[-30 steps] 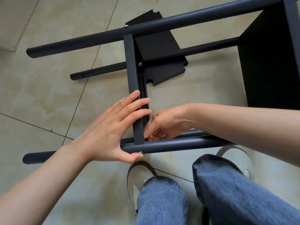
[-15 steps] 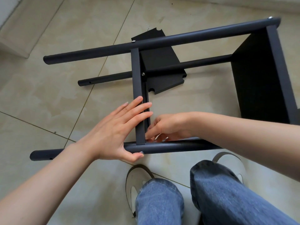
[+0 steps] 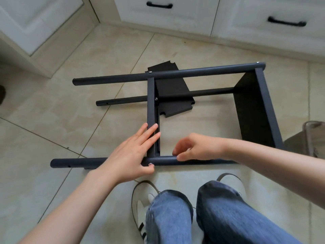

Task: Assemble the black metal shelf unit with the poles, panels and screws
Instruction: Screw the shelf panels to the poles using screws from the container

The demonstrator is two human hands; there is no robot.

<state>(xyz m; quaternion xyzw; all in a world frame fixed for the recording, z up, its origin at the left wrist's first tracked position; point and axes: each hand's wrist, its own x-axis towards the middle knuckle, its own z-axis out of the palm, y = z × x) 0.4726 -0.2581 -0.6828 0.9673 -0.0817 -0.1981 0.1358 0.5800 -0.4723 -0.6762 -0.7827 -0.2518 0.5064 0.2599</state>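
Shelf frame lies on its side on the tiled floor, in front of the person's knees. Near pole runs left-right closest to the feet; far pole sits parallel above it in view, and a third pole lies lower, between the two. Middle panel stands edge-on, spanning near pole to far pole. End panel closes the frame on the right. One loose panel lies flat on the floor under the frame, notched corners visible.

Left hand: fingers straight and close together, laid flat against the middle panel's edge near its lower end; thumb reaches under to the near pole, its tip touching a screw head at that joint. No pinch, just pressing.

Right hand: inside the frame just right of the middle panel, fingers curled downward with tips at the near pole's top side. Thumb lies along the pole. Cannot tell whether anything small is held between the fingertips; that area is blurred.

More screw heads show on the far pole at the middle panel joint and at its right end.

White cabinets with black handles run along the back. Jeans and light sneakers fill the bottom.
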